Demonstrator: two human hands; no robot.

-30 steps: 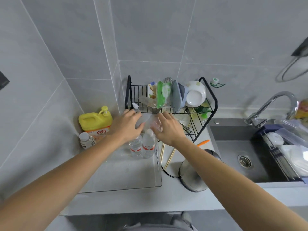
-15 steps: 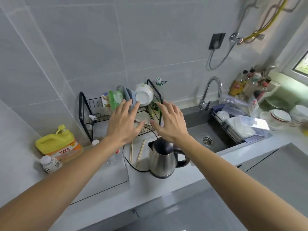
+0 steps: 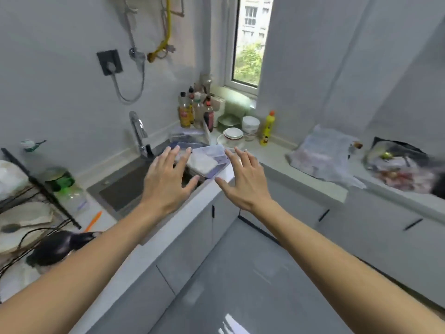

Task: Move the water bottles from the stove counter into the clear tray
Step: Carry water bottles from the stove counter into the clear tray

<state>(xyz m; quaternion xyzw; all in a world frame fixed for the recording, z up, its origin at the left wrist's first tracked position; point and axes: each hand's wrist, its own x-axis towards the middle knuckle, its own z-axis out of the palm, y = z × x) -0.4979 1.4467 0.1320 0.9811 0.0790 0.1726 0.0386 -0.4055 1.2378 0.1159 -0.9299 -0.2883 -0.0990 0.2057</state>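
Observation:
My left hand (image 3: 166,182) and my right hand (image 3: 245,179) are held out side by side in the air, fingers spread, holding nothing. They hover in front of the sink (image 3: 125,191), near its right end. The clear tray and the water bottles placed in it are out of view to the left. No water bottle can be made out for certain on the blurred far right counter (image 3: 337,184), where crumpled plastic bags (image 3: 322,155) lie.
A clear lidded box (image 3: 207,160) rests across the sink's right end behind my hands. The faucet (image 3: 138,131), sauce bottles (image 3: 195,112), bowls (image 3: 233,135) and a yellow bottle (image 3: 266,128) stand at the corner. Dish rack (image 3: 36,189) and kettle (image 3: 57,247) are at left.
The view has swung far to the right, from the tray and dish rack to the sink corner and window. Both hands left the bottles in the tray and moved right, open.

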